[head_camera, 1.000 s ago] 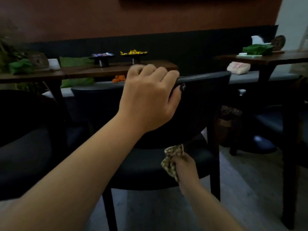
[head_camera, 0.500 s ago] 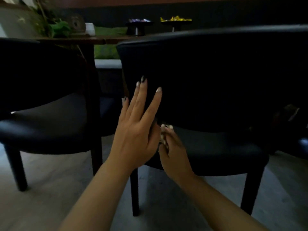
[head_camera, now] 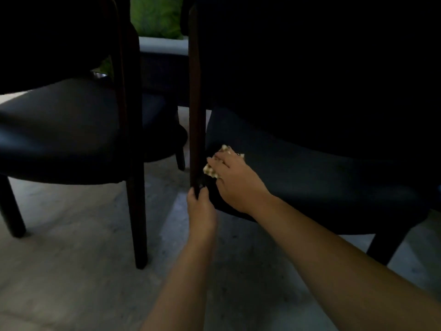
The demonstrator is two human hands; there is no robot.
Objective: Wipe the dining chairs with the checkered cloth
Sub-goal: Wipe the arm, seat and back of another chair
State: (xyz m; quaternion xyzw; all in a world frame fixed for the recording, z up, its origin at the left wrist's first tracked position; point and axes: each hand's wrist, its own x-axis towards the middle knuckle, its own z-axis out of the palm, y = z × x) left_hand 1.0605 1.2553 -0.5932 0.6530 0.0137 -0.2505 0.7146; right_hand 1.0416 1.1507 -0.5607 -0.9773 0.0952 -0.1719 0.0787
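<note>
You have two hands in view: left hand [head_camera: 201,206], right hand [head_camera: 235,180]. One checkered cloth [head_camera: 211,169]. Two dark chairs: near chair [head_camera: 322,177], left chair [head_camera: 59,130]. One green cushion [head_camera: 156,16].

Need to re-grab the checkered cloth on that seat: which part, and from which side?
Take the checkered cloth by its free edge that shows past the right hand, coming from above. The chair post gripped by the left hand blocks the left, and the cloth lies flat on the seat.
</note>
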